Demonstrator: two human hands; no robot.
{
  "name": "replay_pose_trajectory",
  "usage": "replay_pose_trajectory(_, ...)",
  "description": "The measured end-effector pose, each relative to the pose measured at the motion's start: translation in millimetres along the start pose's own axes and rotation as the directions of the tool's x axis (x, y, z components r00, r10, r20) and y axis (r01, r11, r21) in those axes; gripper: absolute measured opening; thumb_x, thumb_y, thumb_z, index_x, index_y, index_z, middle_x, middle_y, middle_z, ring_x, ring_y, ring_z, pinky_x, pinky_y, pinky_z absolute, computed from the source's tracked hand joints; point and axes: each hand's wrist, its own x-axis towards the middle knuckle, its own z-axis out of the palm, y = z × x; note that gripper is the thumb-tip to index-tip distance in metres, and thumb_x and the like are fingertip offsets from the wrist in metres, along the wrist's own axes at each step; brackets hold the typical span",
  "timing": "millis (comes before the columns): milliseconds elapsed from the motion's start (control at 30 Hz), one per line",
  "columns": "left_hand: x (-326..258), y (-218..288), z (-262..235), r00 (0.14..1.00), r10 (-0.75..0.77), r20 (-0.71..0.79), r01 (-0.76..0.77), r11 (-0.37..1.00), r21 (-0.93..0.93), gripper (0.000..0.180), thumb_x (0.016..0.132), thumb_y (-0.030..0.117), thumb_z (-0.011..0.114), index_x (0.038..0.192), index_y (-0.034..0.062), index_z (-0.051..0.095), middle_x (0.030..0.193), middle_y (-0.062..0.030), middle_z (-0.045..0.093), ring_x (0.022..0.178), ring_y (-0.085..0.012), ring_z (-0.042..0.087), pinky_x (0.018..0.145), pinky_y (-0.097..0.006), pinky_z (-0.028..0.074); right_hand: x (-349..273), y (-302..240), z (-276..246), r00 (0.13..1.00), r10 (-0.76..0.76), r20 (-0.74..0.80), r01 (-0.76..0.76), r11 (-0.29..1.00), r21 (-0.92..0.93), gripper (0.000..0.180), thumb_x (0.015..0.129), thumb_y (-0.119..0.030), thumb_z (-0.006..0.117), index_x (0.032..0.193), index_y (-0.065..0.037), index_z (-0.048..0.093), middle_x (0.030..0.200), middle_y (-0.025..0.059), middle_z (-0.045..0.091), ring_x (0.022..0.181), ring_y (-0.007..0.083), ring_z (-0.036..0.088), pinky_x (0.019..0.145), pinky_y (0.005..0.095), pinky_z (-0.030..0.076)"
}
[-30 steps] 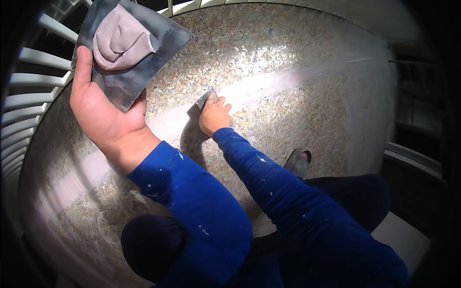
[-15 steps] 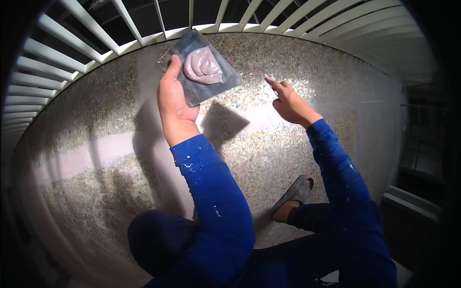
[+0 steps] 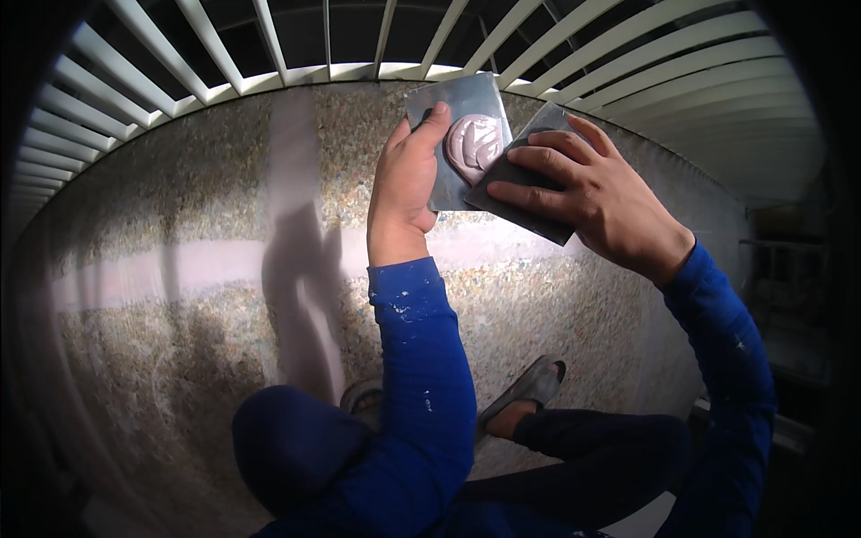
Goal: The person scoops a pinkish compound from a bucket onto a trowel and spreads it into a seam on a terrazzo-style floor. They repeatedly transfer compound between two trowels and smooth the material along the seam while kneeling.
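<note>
From my end of the feed, I see both hands raised over the speckled chip-covered surface (image 3: 215,179). The left hand (image 3: 405,179) is closed around the left edge of a grey rectangular filler plate (image 3: 457,93), thumb across its face. On that plate sits a glossy mound of pinkish filler (image 3: 472,143), folded on top. The right hand (image 3: 605,193) grips a darker, flat scraper blade (image 3: 525,213), its fingers spread across the back. I see the blade tilted, its near edge overlapping the plate's right side, close against the mound; whether it touches the filler I can't tell. At this size I can't make out whether either tool carries lettering.

Below the hands, a pale filler band (image 3: 193,269) crosses the surface from left to right, and a second strip (image 3: 293,157) meets it, partly under shadow. White slats (image 3: 327,40) curve along the far edge. Both blue sleeves (image 3: 420,359) show white specks, and a grey sandal (image 3: 531,390) rests on the surface between the two forearms.
</note>
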Motion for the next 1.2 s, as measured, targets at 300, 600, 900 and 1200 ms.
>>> replay_pose_trajectory(300, 0, 29, 2, 0.879, 0.354, -0.320, -0.362, 0.932, 0.039, 0.049, 0.099, 0.037, 0.057, 0.131, 0.0000, 0.052, 0.125, -0.0139, 0.060, 0.111, -0.0260, 0.061, 0.092, -0.042, 0.052, -35, -16, 113, 0.928, 0.226, 0.295, -0.370, 0.485, 0.792, 0.058, 0.088, 0.005, 0.044, 0.139, -0.020, 0.058, 0.119, 0.0141, 0.065, 0.107, 0.0300, 0.063, 0.093, 0.0385, 0.051)
replay_pose_trajectory(600, -21, 61, 1, 0.905, 0.353, -0.239, -0.402, 0.892, -0.205, 0.044, 0.100, 0.034, 0.056, 0.130, 0.0019, 0.055, 0.128, -0.0104, 0.061, 0.115, -0.0268, 0.061, 0.098, -0.045, 0.049, -42, -63, 329, 0.360, 0.617, 0.700, -0.641, -0.382, 0.666, 0.041, 0.085, -0.012, 0.052, 0.124, 0.000, 0.060, 0.092, 0.0113, 0.068, 0.088, 0.0226, 0.064, 0.081, 0.0343, 0.051)
replay_pose_trajectory(900, -23, 69, 8, 0.897, 0.370, -0.241, -0.420, 0.883, -0.208, 0.038, 0.102, 0.027, 0.050, 0.129, 0.0009, 0.056, 0.127, -0.0113, 0.062, 0.117, -0.0282, 0.061, 0.101, -0.048, 0.048, 35, -114, 306, 0.128, 0.697, 0.706, -0.944, -0.134, 0.303, 0.069, 0.088, -0.021, 0.050, 0.150, 0.001, 0.032, 0.139, 0.0362, 0.037, 0.121, 0.0529, 0.044, 0.105, 0.0546, 0.039)
replay_pose_trajectory(1200, -37, 86, 15, 0.843, 0.442, -0.305, -0.492, 0.864, -0.106, 0.039, 0.103, 0.028, 0.045, 0.131, 0.0018, 0.055, 0.128, -0.0123, 0.062, 0.115, -0.0280, 0.061, 0.098, -0.045, 0.049, 123, -186, 258, 0.191, 0.727, 0.660, -0.915, -0.112, 0.388, 0.068, 0.091, -0.013, 0.054, 0.150, 0.006, 0.027, 0.135, 0.0232, 0.038, 0.116, 0.0405, 0.042, 0.093, 0.0518, 0.047)
